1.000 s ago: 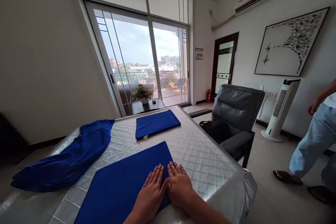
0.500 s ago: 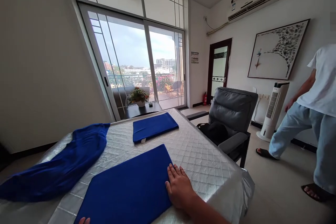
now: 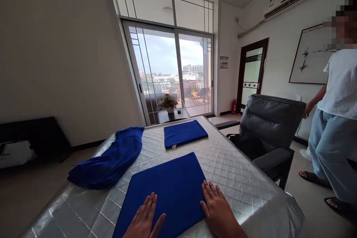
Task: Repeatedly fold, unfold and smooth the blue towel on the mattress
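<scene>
A large flat piece of folded blue cloth [image 3: 173, 186] lies on the silver quilted cover [image 3: 240, 182] in front of me. My left hand [image 3: 145, 217] rests on its lower left part, fingers stretched out and thumb apart. At its right edge lies my right hand [image 3: 216, 206], fingers extended, touching the cloth and the cover beside it. Neither hand holds anything. Farther back is a smaller folded blue cloth [image 3: 185, 133] with a white tag. A crumpled blue cloth [image 3: 111, 163] is spread at the left.
A grey armchair [image 3: 272, 126] with a black bag [image 3: 247, 145] stands right of the covered surface. Behind it on the right is a person [image 3: 341, 85]. A potted plant [image 3: 169, 102] sits on a dark table by the window. A dark low object [image 3: 33, 134] is at far left.
My left hand has come up from the bottom edge onto the large blue cloth. My right hand stays at its right edge. The view has turned left, and the person has shifted.
</scene>
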Motion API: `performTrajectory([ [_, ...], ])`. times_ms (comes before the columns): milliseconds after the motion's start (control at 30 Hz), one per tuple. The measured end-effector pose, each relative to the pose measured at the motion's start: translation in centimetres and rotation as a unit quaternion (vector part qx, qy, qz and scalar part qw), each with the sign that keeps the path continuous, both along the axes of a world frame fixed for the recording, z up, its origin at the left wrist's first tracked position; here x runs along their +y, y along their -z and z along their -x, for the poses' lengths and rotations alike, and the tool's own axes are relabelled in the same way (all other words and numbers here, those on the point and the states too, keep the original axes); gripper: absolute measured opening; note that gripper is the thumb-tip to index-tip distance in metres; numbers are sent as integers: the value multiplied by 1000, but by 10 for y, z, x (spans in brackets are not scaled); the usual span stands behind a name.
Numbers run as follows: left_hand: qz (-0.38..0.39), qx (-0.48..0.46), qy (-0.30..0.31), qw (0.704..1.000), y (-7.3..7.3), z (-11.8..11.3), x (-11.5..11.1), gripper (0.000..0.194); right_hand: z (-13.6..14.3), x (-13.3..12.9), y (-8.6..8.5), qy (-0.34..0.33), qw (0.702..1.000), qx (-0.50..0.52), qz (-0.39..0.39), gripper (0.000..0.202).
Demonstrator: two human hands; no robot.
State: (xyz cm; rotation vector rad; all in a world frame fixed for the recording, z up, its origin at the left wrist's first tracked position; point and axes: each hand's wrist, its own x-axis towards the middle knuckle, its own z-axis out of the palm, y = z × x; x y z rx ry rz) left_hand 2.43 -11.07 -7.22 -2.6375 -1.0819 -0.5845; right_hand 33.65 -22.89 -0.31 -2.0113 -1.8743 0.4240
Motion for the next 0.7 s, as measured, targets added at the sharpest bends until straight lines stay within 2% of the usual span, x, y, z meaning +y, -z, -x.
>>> performTrajectory([
  [67, 48, 16, -2, 999, -21, -59, -13, 62, 0, 1, -2, 0, 1000, -9, 7, 61],
  [167, 93, 37, 66, 993, -41, -133, -26, 64, 0, 2, -4, -9, 999, -26, 33, 61],
  [233, 111, 41, 84, 989, -47, -161, -30, 63, -1, 3, -4, -16, 998, -36, 47, 61],
  [300, 128, 45, 83, 987, -47, -171, -30, 63, -2, 4, -2, -20, 998, -41, 50, 61],
  [367, 139, 49, 78, 986, -42, -166, -29, 64, -4, 5, 4, -22, 998, -35, 40, 62],
  [467, 141, 43, 61, 987, -31, -138, -26, 64, -7, 7, 15, -16, 1000, -21, 18, 62],
  [567, 146, 43, 4, 988, -20, -90, -22, 66, -8, 8, 23, -7, 1000, -13, -2, 60],
  [700, 164, 57, -117, 978, -13, -13, -22, 65, -8, 9, 27, -6, 1000, -15, 8, 60],
])
